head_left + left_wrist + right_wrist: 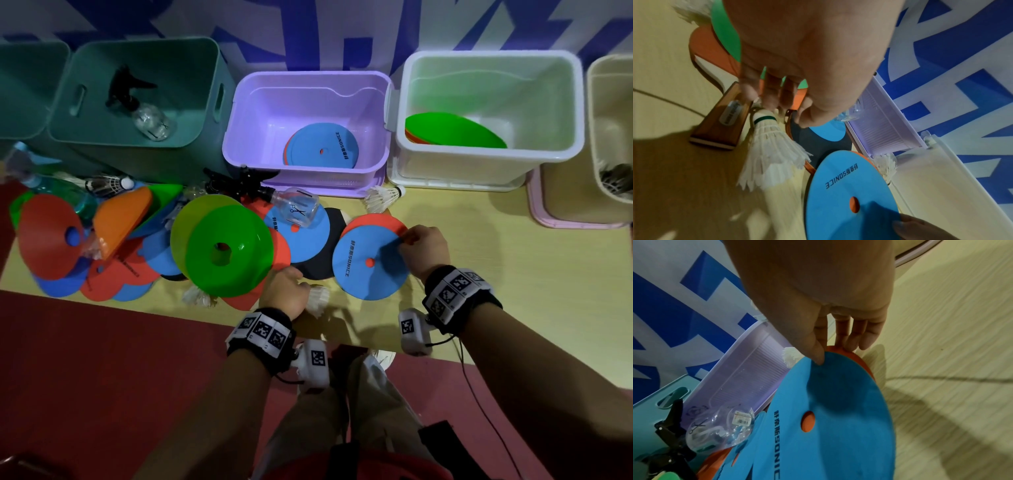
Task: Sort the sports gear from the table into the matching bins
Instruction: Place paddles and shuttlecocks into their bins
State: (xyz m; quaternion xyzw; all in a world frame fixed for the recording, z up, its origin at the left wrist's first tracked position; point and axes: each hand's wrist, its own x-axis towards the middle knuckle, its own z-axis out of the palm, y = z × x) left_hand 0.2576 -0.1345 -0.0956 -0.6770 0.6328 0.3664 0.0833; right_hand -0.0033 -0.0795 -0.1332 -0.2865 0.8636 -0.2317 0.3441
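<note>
My right hand pinches the far edge of a blue flat disc, thumb on top, fingers under the orange disc stacked beneath it. My left hand curls its fingertips round the cork of a white shuttlecock near the table's front edge, beside a wooden paddle handle. The purple bin holds blue and orange flat discs. Green and orange cones lie in the white bin.
A pile of cones, flat discs, spray bottles and shuttlecocks covers the table's left half, topped by a green cone. A teal bin holds a spray bottle. At far right, a beige bin holds shuttlecocks. Another shuttlecock lies before the white bin.
</note>
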